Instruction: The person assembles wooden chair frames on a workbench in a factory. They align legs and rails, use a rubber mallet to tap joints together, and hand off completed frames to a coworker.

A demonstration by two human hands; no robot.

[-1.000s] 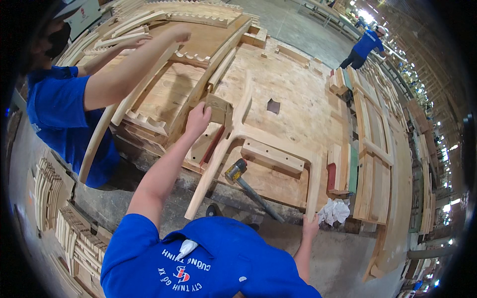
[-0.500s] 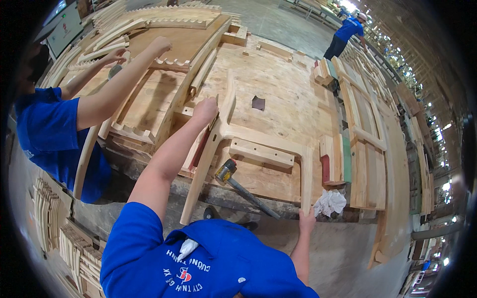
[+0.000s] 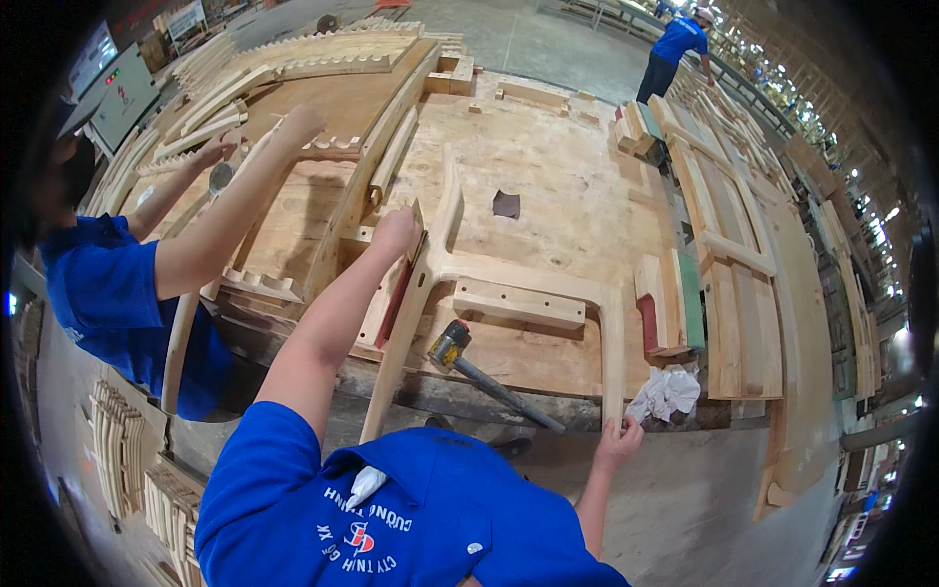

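Note:
A pale wooden chair frame [image 3: 528,272] lies across the bench, two of its legs extending over the near edge. My left hand [image 3: 396,233] is closed beside the frame's left upright. A thin brownish edge shows at its fingers, too little to name. At the near end of the right leg, my right hand [image 3: 616,443] grips the wood with its fingertips. Under the frame's crosspiece lies a mallet [image 3: 497,391] with a dark-and-yellow head and a grey handle. Behind it sits a drilled wooden block [image 3: 518,304].
A co-worker in a blue shirt [image 3: 103,269] reaches over wooden parts at my left. Crumpled white paper [image 3: 667,393] lies near my right hand. Wooden blocks with a green face [image 3: 689,298] stand at the right. A dark square patch [image 3: 506,203] lies on the plywood bench [image 3: 577,166].
My left hand has shifted slightly down alongside the upright. My right hand's fingers have loosened a little at the leg end. The view has moved slightly; the co-worker's arms have moved.

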